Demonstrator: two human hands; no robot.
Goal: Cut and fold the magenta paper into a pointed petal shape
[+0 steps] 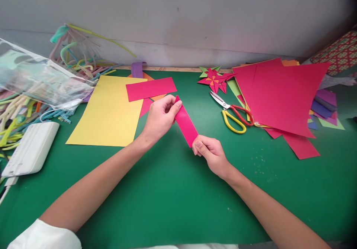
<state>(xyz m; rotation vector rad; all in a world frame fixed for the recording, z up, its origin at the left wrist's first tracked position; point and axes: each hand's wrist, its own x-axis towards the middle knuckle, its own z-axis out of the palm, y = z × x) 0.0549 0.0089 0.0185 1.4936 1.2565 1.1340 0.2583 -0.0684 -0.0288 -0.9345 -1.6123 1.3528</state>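
Note:
A pink paper strip (186,124) is held just above the green table (167,197) between both hands. My left hand (160,117) pinches its far end, and my right hand (209,153) pinches its near end. Another pink strip (151,88) lies flat behind my left hand, overlapping a yellow sheet (108,111). Scissors (232,114) with one red and one yellow handle lie to the right of the held strip.
A stack of pink and other coloured sheets (281,96) lies at the right. Folded paper stars (213,78) sit near the wall. At the left are pipe cleaners (16,111), a clear plastic bag (39,76) and a white device (30,148).

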